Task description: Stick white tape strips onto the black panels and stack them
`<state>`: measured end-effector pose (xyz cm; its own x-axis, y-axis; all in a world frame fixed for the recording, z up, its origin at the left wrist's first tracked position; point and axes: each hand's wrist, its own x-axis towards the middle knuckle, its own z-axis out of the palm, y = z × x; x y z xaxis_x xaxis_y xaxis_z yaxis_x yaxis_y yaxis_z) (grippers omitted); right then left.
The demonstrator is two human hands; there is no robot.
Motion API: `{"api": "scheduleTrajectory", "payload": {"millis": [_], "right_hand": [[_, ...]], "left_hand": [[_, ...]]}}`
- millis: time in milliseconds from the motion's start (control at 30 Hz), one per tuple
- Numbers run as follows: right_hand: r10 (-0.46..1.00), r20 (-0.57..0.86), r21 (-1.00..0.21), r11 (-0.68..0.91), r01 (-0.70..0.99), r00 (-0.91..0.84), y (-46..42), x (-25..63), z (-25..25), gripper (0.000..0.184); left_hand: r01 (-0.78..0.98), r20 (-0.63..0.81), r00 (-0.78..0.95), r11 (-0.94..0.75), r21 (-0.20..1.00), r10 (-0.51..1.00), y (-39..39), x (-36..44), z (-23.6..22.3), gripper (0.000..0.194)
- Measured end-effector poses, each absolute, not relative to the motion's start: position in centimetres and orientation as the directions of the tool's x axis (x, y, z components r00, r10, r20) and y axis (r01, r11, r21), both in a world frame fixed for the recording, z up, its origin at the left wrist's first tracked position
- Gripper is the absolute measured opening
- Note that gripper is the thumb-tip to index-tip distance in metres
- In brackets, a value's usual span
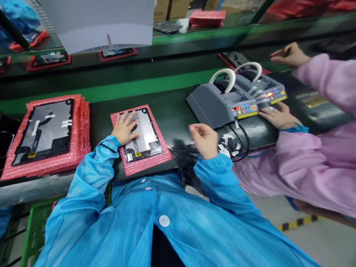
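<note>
My left hand (125,128) lies flat with fingers spread on a tablet back panel (144,137), which rests on a pink bubble-wrap sheet (147,163) in front of me. My right hand (204,139) hovers above the dark bench to the right of the panel, fingers loosely curled; whether it pinches anything is unclear. Just right of it lie small white tape pieces (226,142). Both my arms wear blue sleeves.
A second panel (46,129) lies on a stack of pink sheets at the left. Two grey tape dispensers (222,104) stand at the right, where a co-worker in a pink coat (306,155) rests one hand (276,115) and raises another (289,55). A conveyor behind carries more panels (50,58).
</note>
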<state>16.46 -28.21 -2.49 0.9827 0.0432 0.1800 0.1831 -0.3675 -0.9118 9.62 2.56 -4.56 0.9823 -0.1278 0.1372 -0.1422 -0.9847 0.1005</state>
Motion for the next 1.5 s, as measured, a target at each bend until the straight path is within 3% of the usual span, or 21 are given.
{"api": "scheduleTrajectory", "payload": {"millis": [133,300,500,767,967,1233,1400,1500], "right_hand": [[-0.336,0.109,-0.970,-0.241,0.026,0.936,-35.3,17.5,-3.3,0.019],[-0.531,-0.040,-0.990,-0.091,-0.104,0.846,-38.9,18.9,-2.6,0.015],[-0.402,-0.153,-0.984,-0.022,-0.177,0.903,-38.7,21.4,-1.5,0.026],[-0.506,0.202,-0.937,-0.350,0.015,0.839,-38.3,21.0,-2.5,0.019],[-0.529,0.130,-0.989,-0.123,0.076,0.838,-38.5,20.8,-3.1,0.029],[-0.516,0.052,-0.998,-0.043,0.036,0.855,-38.1,22.1,-2.5,0.034],[-0.536,0.055,-0.998,-0.059,0.027,0.842,-37.9,22.8,-2.9,0.039],[-0.570,0.158,-0.982,-0.175,0.069,0.806,-37.7,21.9,-2.3,0.042]], "left_hand": [[-0.038,0.125,0.992,-0.994,0.098,-0.026,3.3,8.4,-4.1,0.053],[-0.098,0.238,0.969,-0.989,0.109,-0.070,2.6,8.4,-2.6,0.051],[-0.159,0.309,0.947,-0.965,0.209,-0.089,2.2,9.1,-2.9,0.034],[-0.101,0.394,0.919,-0.963,0.250,0.006,2.1,8.6,-2.5,0.034],[-0.213,0.454,0.887,-0.948,0.237,-0.086,-1.0,9.5,-1.1,0.032],[-0.296,0.456,0.870,-0.938,0.178,-0.187,-4.3,11.2,-0.9,0.035],[-0.302,0.419,0.889,-0.923,0.237,-0.184,-5.0,11.3,-1.5,0.031],[-0.325,0.410,0.890,-0.907,0.266,-0.199,-5.3,11.5,-1.6,0.032]]}}
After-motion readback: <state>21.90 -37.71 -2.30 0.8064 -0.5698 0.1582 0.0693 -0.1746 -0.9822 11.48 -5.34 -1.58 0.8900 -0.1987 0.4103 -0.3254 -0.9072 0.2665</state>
